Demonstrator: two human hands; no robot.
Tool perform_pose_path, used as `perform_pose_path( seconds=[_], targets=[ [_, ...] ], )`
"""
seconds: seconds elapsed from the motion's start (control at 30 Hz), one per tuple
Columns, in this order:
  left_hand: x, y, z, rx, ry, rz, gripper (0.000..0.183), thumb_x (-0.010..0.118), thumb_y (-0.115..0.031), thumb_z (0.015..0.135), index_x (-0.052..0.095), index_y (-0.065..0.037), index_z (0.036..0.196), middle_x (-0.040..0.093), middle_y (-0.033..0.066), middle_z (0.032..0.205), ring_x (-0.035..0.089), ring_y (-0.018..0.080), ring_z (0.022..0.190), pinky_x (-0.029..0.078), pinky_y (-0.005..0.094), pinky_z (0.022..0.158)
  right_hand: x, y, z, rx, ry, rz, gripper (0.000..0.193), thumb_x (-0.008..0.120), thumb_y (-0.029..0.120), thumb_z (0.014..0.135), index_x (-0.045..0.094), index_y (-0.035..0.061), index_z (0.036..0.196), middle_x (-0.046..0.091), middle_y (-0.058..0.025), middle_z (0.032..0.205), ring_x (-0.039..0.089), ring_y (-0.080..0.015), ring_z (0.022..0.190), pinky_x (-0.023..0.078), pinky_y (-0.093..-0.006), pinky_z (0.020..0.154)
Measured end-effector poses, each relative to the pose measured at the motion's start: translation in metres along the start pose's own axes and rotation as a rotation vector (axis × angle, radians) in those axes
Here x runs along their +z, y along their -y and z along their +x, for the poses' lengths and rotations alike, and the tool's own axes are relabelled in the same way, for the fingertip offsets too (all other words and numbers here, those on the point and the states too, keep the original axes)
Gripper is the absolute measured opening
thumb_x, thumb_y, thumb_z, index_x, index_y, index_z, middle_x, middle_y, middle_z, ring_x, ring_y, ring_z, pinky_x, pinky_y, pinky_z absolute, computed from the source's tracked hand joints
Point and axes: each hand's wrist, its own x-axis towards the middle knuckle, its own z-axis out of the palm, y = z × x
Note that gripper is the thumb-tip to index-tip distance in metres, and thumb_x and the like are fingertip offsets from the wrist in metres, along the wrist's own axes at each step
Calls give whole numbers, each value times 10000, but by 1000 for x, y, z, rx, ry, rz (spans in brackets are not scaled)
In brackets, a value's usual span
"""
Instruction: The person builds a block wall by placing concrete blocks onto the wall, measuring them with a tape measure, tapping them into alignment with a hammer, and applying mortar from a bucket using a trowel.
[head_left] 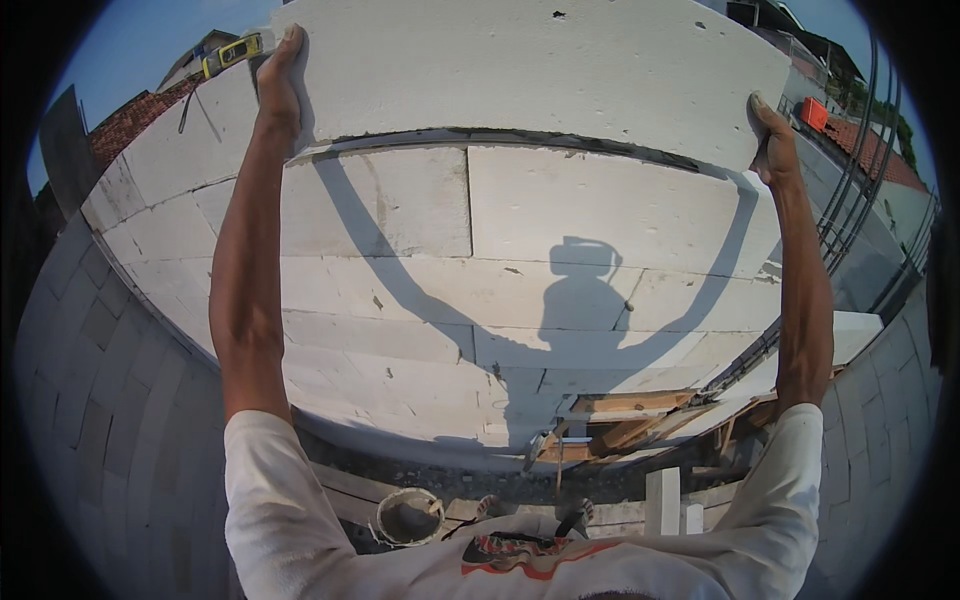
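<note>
A long white aerated concrete block lies along the top of a wall built of similar blocks. My left hand grips its left end, the thumb up along the end face. At the opposite end my right hand is closed on the block's edge. Both arms stretch far up and forward. Under the block runs a dark, uneven gap above the course below. Just beyond my left hand, a yellow and black tape measure sits on the neighbouring block. My shadow falls across the wall.
Upright steel bars rise at the right end of the wall. Low down is an opening with wooden boards. A bucket stands near my feet, planks beside it. Loose white block pieces stand at lower right. Block walls flank both sides.
</note>
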Motion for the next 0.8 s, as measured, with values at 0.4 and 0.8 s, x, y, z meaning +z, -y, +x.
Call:
perform_pose_path(
  seconds=[0.4, 0.8],
  targets=[
    [-33, 37, 4, -100, 96, 21, 606, 635, -436, 989, 625, 63, 1334, 657, 103, 1286, 618, 186, 1161, 458, 315, 1040, 25, -31, 10, 64, 38, -38, 647, 690, 345, 954, 504, -54, 1428, 604, -173, 1359, 588, -278, 1262, 450, -392, 1100],
    [-53, 40, 5, -35, 56, 135, 673, 610, -476, 992, 584, 54, 1406, 623, 106, 1387, 591, 201, 1258, 420, 338, 1114, 24, -48, 19, 93, -26, -35, 612, 671, 339, 957, 523, -43, 1412, 601, -156, 1367, 562, -273, 1292, 404, -405, 1137]
  ],
)
